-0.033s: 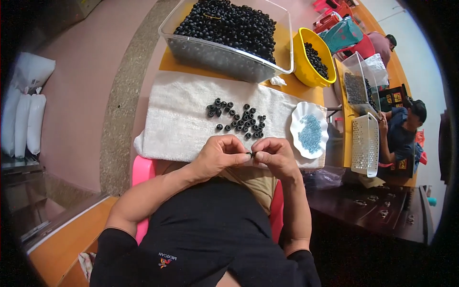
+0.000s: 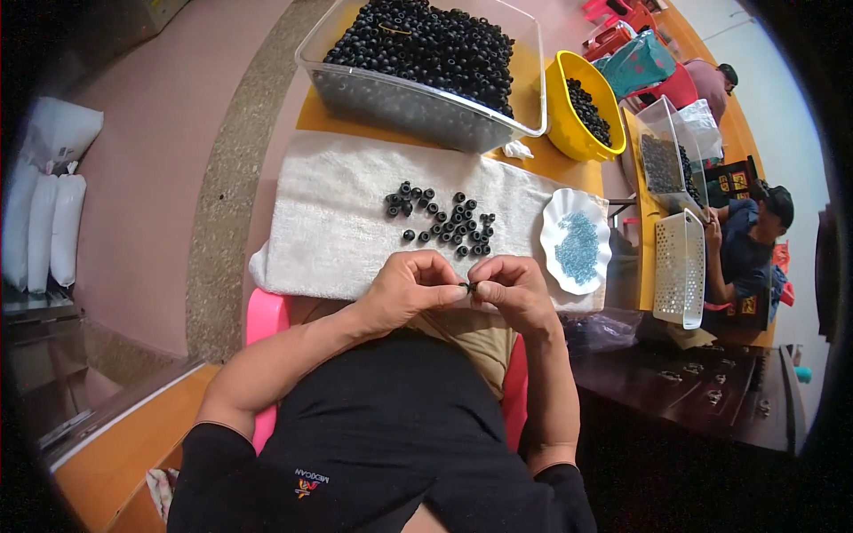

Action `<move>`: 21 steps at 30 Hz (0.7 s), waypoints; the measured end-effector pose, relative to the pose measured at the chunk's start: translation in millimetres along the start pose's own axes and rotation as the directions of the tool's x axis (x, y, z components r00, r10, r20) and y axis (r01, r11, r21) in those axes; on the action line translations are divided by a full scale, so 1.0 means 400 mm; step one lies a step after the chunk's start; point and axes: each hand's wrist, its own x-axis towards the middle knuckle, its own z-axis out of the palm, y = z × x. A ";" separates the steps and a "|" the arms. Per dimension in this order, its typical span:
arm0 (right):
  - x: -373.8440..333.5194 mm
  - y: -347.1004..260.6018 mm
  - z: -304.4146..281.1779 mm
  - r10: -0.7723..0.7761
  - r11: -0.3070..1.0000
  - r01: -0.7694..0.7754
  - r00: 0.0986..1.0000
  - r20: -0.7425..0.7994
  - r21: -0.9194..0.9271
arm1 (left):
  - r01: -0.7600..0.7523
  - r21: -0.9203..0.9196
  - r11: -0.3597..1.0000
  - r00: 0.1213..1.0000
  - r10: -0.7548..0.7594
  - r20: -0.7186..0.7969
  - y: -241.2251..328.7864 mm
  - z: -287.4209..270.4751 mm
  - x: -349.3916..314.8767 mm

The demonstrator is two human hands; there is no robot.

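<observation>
My left hand [image 2: 415, 289] and my right hand [image 2: 514, 290] meet at the near edge of a white towel. Between their pinched fingertips is a small black part [image 2: 471, 287], mostly covered by the fingers; it may match the loose pieces beyond. Several small black ring-shaped parts [image 2: 458, 222], each with a hole, lie scattered on the towel [image 2: 329, 209] just past my hands. To the right of them, a white scalloped dish [image 2: 551, 218] holds a heap of tiny pale-blue pieces [image 2: 577, 244].
A clear plastic bin [image 2: 426, 115] full of black parts stands at the back, beside a yellow basin [image 2: 558, 115] with more. At right are a white perforated basket [image 2: 680, 275], another clear bin [image 2: 662, 173] and a seated person [image 2: 746, 240]. White sacks [image 2: 53, 222] stand at left.
</observation>
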 end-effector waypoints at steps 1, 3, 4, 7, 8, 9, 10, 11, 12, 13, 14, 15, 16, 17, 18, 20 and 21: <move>-0.001 -0.001 0.004 0.006 1.000 -0.006 1.000 0.007 0.020 | 0.002 0.000 1.000 1.000 -0.002 -0.001 0.001 0.000 -0.001; -0.001 -0.001 0.007 0.014 0.999 -0.015 1.000 0.016 0.041 | -0.010 0.018 1.000 1.000 0.009 0.026 0.001 0.002 -0.003; 0.000 -0.001 0.009 0.016 0.999 -0.016 1.000 0.011 0.032 | -0.008 0.017 1.000 1.000 0.008 0.024 -0.001 0.002 -0.002; 0.003 0.004 0.014 0.001 0.999 -0.002 1.000 0.013 0.034 | -0.004 0.013 1.000 0.999 0.003 0.039 -0.005 0.001 -0.002; 0.004 0.006 0.015 -0.017 0.999 0.016 1.000 0.019 0.043 | -0.006 0.014 1.000 0.999 0.005 0.037 -0.002 0.002 -0.001; 0.003 0.005 0.015 -0.016 0.999 0.015 1.000 0.018 0.045 | -0.008 0.015 1.000 0.999 0.007 0.036 -0.002 0.002 -0.001; 0.001 0.004 0.016 -0.011 1.000 0.010 1.000 0.012 0.028 | -0.005 0.014 1.000 0.999 0.004 0.035 -0.004 0.001 0.000; 0.000 0.001 0.017 -0.005 1.000 0.005 1.000 0.008 0.011 | 0.002 0.016 1.000 0.999 -0.002 0.035 -0.006 0.001 0.001; -0.002 0.000 0.016 -0.003 1.000 0.003 1.000 0.008 0.013 | 0.008 0.018 1.000 0.999 -0.009 0.035 -0.008 0.000 0.001; -0.003 0.000 0.016 -0.016 1.000 0.016 1.000 0.011 -0.011 | 0.011 0.017 1.000 0.999 -0.012 0.033 -0.006 0.002 0.000; -0.004 -0.001 0.016 -0.029 0.999 0.030 0.999 0.015 -0.035 | 0.010 0.029 1.000 1.000 -0.011 0.029 -0.001 0.005 -0.001; -0.007 -0.005 0.021 -0.027 0.999 0.028 1.000 0.015 -0.032 | 0.009 0.041 0.999 1.000 -0.010 0.025 0.000 0.006 -0.002; -0.009 -0.012 0.029 -0.011 0.999 0.011 1.000 -0.003 -0.042 | 0.012 0.041 0.999 1.000 -0.013 0.024 -0.002 0.005 -0.002; -0.011 -0.014 0.033 0.003 0.999 -0.005 1.000 -0.022 -0.053 | 0.017 0.046 0.999 1.000 -0.018 0.017 -0.004 0.004 -0.001; -0.011 -0.012 0.031 0.004 0.999 -0.005 1.000 -0.023 -0.050 | 0.022 0.051 0.998 1.000 -0.023 0.010 -0.005 0.003 -0.001; -0.011 -0.005 0.027 0.049 0.996 -0.052 0.998 -0.036 -0.067 | 0.020 0.067 0.998 1.000 -0.021 0.005 -0.006 0.003 -0.001; -0.012 -0.007 0.030 0.049 0.997 -0.052 0.998 -0.036 -0.064 | 0.016 0.081 0.997 1.000 -0.016 0.000 -0.006 0.002 -0.002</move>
